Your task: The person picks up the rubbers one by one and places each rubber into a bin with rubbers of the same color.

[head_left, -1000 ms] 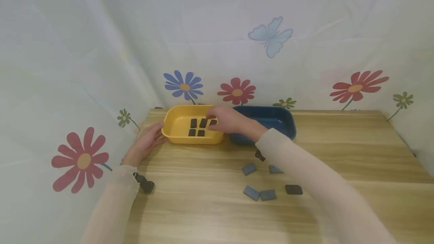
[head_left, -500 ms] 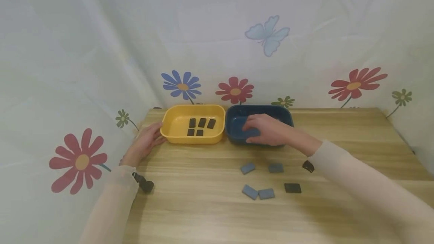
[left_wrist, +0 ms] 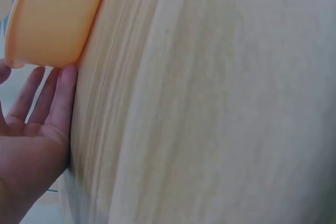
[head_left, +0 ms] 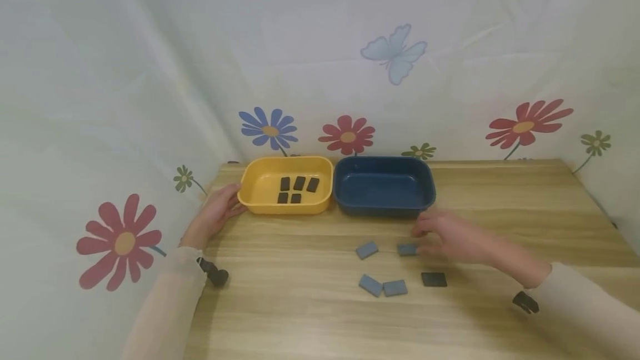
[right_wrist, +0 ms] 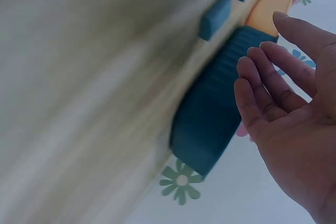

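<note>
Right hand (head_left: 452,235) beside a blue-grey rectangular block (head_left: 407,249), on the near side of the navy-blue plastic tray (head_left: 385,210).
Its grip is spread, holding nothing; the left hand (head_left: 219,207), straight-fingered, touches the yellow plastic tray (head_left: 285,208) left of the navy-blue one. A hurried pinch could skid the flat block or knock the black rectangular block (head_left: 434,279), farther out from the navy-blue tray.

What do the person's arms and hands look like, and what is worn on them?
The left hand and right hand wear no gloves. The left sleeve and right sleeve are long, pale and plain. A small left device and right device, both black, show at the cuffs.
</note>
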The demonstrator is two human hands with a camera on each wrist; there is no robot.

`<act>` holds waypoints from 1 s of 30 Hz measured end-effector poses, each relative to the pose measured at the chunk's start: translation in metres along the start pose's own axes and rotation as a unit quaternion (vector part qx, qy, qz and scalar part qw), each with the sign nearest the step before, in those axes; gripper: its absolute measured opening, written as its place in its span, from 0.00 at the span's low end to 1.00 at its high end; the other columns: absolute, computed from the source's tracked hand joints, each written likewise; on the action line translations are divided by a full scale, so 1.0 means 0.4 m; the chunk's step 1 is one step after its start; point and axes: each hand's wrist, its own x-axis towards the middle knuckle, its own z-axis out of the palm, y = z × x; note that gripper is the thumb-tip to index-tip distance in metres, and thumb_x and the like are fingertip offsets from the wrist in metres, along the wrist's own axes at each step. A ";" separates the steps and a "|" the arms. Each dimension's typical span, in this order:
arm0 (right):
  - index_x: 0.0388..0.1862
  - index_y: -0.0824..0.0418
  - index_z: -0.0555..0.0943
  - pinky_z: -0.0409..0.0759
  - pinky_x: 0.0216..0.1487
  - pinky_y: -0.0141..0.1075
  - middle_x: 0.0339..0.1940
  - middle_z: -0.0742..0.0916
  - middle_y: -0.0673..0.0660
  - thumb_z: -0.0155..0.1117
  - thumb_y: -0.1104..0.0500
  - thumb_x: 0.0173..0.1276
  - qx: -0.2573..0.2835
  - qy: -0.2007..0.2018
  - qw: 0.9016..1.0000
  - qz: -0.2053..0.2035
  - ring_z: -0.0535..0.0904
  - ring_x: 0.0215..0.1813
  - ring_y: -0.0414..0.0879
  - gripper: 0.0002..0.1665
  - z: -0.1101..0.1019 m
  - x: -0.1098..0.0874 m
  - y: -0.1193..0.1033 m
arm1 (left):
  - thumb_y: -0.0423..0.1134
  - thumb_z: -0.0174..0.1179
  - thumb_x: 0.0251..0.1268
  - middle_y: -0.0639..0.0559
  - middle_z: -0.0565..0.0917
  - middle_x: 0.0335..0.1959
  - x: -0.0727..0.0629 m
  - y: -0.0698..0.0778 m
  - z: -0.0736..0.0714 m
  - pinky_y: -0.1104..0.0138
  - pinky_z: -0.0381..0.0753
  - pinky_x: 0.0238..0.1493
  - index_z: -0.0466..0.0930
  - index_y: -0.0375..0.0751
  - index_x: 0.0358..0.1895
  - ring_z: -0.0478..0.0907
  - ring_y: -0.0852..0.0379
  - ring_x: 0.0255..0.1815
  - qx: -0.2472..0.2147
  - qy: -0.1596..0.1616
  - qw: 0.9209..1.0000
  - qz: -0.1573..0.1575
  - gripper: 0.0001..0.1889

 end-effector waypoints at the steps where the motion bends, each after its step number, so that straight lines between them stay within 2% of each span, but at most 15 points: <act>1: 0.47 0.55 0.90 0.88 0.48 0.42 0.43 0.86 0.45 0.81 0.58 0.66 -0.003 0.007 1.000 -0.010 0.84 0.46 0.44 0.12 0.007 -0.014 0.001 | 0.49 0.49 0.89 0.37 0.70 0.77 -0.002 0.000 0.001 0.55 0.82 0.67 0.64 0.29 0.78 0.78 0.56 0.69 -0.002 0.000 1.000 0.000 0.30; 5: 0.43 0.53 0.90 0.87 0.45 0.40 0.41 0.86 0.42 0.83 0.57 0.63 -0.008 0.026 0.999 -0.034 0.82 0.44 0.39 0.12 0.038 -0.077 0.005 | 0.47 0.48 0.89 0.36 0.68 0.78 -0.003 0.007 0.010 0.53 0.80 0.70 0.64 0.29 0.78 0.75 0.54 0.72 -0.012 -0.013 1.000 0.002 0.29; 10: 0.46 0.50 0.89 0.87 0.46 0.41 0.44 0.85 0.40 0.84 0.50 0.60 -0.009 0.034 0.999 -0.026 0.81 0.46 0.37 0.17 0.077 -0.143 0.013 | 0.46 0.47 0.89 0.35 0.67 0.78 -0.005 0.023 0.023 0.53 0.81 0.69 0.63 0.27 0.78 0.76 0.55 0.70 -0.014 -0.007 1.000 0.001 0.28; 14: 0.46 0.50 0.88 0.88 0.46 0.41 0.44 0.85 0.40 0.86 0.53 0.56 -0.016 0.065 0.997 -0.027 0.81 0.45 0.36 0.20 0.101 -0.172 0.018 | 0.46 0.47 0.90 0.35 0.68 0.78 -0.002 0.030 0.026 0.53 0.80 0.70 0.63 0.27 0.78 0.75 0.52 0.72 -0.008 -0.010 1.000 0.008 0.28; 17: 0.46 0.50 0.88 0.88 0.44 0.38 0.44 0.84 0.40 0.87 0.58 0.54 -0.010 0.085 0.996 -0.035 0.81 0.44 0.35 0.21 0.111 -0.180 0.018 | 0.47 0.47 0.90 0.36 0.66 0.79 0.003 0.028 0.022 0.53 0.79 0.71 0.63 0.29 0.79 0.71 0.49 0.76 -0.008 -0.017 1.000 0.004 0.28; 20: 0.47 0.49 0.88 0.87 0.44 0.37 0.44 0.84 0.40 0.86 0.60 0.54 -0.006 0.092 0.995 -0.046 0.80 0.44 0.34 0.22 0.115 -0.176 0.018 | 0.48 0.48 0.89 0.39 0.67 0.79 0.004 0.024 0.013 0.55 0.80 0.70 0.64 0.31 0.79 0.70 0.50 0.77 -0.002 -0.005 1.000 -0.009 0.29; 22: 0.48 0.49 0.88 0.87 0.44 0.36 0.45 0.84 0.39 0.85 0.62 0.55 -0.004 0.092 0.995 -0.047 0.80 0.44 0.34 0.22 0.115 -0.171 0.018 | 0.48 0.48 0.89 0.38 0.67 0.79 0.005 0.022 0.005 0.54 0.81 0.69 0.64 0.31 0.78 0.70 0.49 0.77 -0.009 0.005 1.000 -0.010 0.29; 24: 0.48 0.48 0.88 0.87 0.44 0.36 0.45 0.83 0.39 0.86 0.63 0.54 -0.005 0.096 0.994 -0.047 0.80 0.45 0.34 0.24 0.117 -0.168 0.018 | 0.49 0.49 0.89 0.37 0.67 0.79 0.006 0.020 0.000 0.53 0.80 0.70 0.64 0.30 0.78 0.70 0.47 0.77 -0.012 0.002 1.000 -0.002 0.29; 27: 0.48 0.48 0.88 0.86 0.44 0.37 0.44 0.83 0.40 0.86 0.65 0.51 -0.014 0.106 0.993 -0.057 0.79 0.45 0.35 0.26 0.122 -0.169 0.018 | 0.48 0.50 0.88 0.36 0.67 0.79 0.006 0.016 -0.005 0.52 0.79 0.71 0.64 0.30 0.78 0.72 0.48 0.75 -0.019 -0.006 1.000 -0.001 0.29; 30: 0.49 0.49 0.89 0.86 0.44 0.38 0.45 0.83 0.41 0.85 0.68 0.50 -0.019 0.113 0.991 -0.069 0.79 0.46 0.36 0.28 0.129 -0.172 0.015 | 0.48 0.51 0.87 0.39 0.70 0.77 0.001 0.009 -0.007 0.53 0.81 0.69 0.67 0.31 0.77 0.76 0.52 0.72 -0.024 0.001 1.000 -0.016 0.28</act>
